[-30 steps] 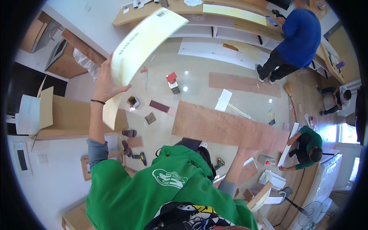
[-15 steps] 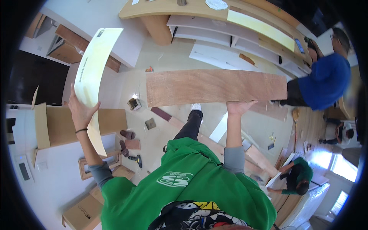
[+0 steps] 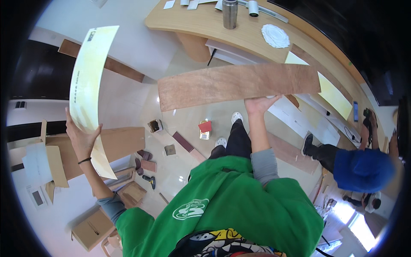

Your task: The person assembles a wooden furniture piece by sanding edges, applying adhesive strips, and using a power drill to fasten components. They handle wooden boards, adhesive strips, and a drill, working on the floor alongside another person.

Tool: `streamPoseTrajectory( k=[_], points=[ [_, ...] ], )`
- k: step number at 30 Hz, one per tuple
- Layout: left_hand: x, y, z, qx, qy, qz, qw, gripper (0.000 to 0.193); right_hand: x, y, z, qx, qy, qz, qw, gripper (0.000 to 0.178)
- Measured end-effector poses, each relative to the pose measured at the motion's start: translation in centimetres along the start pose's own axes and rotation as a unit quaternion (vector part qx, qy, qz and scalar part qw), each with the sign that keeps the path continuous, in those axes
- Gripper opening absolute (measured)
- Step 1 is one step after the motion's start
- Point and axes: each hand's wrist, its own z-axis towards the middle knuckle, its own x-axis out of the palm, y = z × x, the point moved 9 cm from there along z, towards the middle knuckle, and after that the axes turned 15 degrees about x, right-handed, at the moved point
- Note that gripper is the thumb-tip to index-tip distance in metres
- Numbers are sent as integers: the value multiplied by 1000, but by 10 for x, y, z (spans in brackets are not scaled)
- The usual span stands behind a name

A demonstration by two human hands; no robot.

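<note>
My left hand [image 3: 82, 139] grips the lower part of a long cream-coloured strip board [image 3: 89, 81], which stands upright at the left with dark print along its face. Its fingers lie on one side and the thumb on the other. Farther right, my right hand [image 3: 260, 105] holds a brown plywood plank [image 3: 227, 85] by its lower edge, right of the middle. The plank lies crosswise and tilts slightly, its right end higher; most of those fingers are hidden behind it. The two boards are apart.
Ahead is a curved wooden desk [image 3: 192, 21] with a steel flask [image 3: 230, 15] and a crumpled white item [image 3: 275, 36]. A person in blue [image 3: 361, 169] works at the right. Cardboard boxes [image 3: 94, 229], a cordless drill [image 3: 149, 181] and wood offcuts [image 3: 183, 141] lie at floor level.
My view has shifted, and the desk with its flask shows more fully. Both boards stay in my hands; the plank's right end has risen. The person in blue appears lower in view.
</note>
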Motion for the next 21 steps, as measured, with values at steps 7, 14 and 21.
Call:
streamPoseTrajectory(
  k=[7,14,21],
  points=[
    [3,-28,47,-6,-27,36,999,123,22,0,107,55,2,-15,998,102],
    [32,-57,124,-24,5,-11,1000,126,37,-9,182,17,4,23,1000,106],
    [87,-29,231,97,7,-30,995,129,42,-38,230,-75,-21,33,996,102]
  ],
)
